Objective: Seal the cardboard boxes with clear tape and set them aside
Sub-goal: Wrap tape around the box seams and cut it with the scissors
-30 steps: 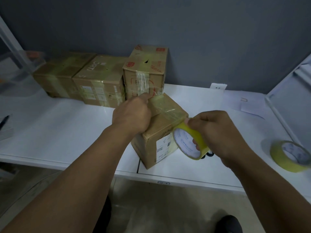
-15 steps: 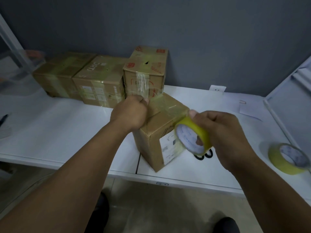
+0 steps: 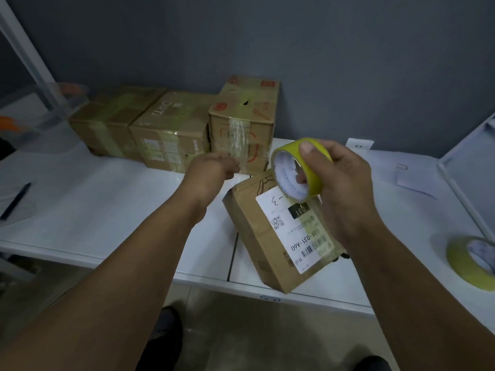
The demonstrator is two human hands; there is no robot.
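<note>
The right hand [image 3: 340, 188] grips a yellow-edged roll of clear tape [image 3: 298, 168], thumb pressed on the outer band and the other fingers [image 3: 301, 180] curled through the core; the roll hangs just above the far end of the cardboard box [image 3: 270, 236] being sealed. That box lies on its side on the white counter [image 3: 107, 204], near the front edge at about 5 o'clock of the frame's centre, its white shipping label [image 3: 297, 228] facing up.

The left hand [image 3: 211, 170] hovers at 10 o'clock of that box, blurred, fingers loosely curled; whether it pinches anything cannot be told.

Three taped boxes stand in a row against the grey wall at 11 o'clock: a tall one [image 3: 245, 121] nearest the hands, a middle one [image 3: 171, 129] touching it, and a third [image 3: 112, 119] further left.

A second tape roll [image 3: 471, 261] lies flat on the counter at 3 o'clock, well apart from the box. A dark pen [image 3: 16, 200] rests at the left edge, at 9 o'clock.
</note>
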